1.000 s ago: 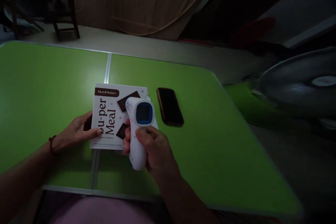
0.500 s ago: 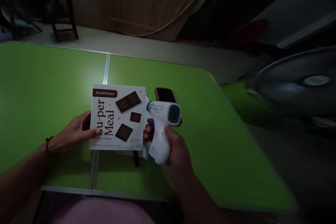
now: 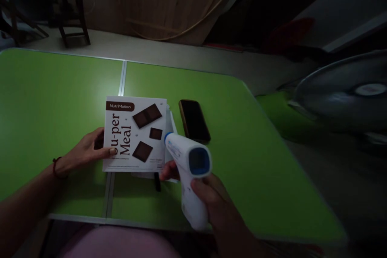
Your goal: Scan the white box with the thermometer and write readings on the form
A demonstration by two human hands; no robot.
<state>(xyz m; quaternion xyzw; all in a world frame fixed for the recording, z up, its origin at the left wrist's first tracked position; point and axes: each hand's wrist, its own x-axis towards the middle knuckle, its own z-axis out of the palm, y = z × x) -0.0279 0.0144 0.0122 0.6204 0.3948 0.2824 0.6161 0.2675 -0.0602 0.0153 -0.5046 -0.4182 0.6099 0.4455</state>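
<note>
My left hand grips the left edge of a white box printed with brown squares and the words "NutriMotion" and "Meal". Its thumb presses on the front face; the other fingers are behind the box. In my right hand is a white and blue infrared thermometer, its blue-rimmed nose close to the box's right edge and its screen end facing me. A finger reaches forward from the handle. Behind the box, something white partly shows, along with a short dark strip below its lower edge.
A phone lies on the green table, right of the box. A metal strip crosses the table. Beyond its right edge stands a fan. A dark chair is on the floor at the back left.
My right hand has drawn the thermometer down and toward me, tilting it so its screen end sits lower. More of the phone now shows. The box and left hand have barely moved.
</note>
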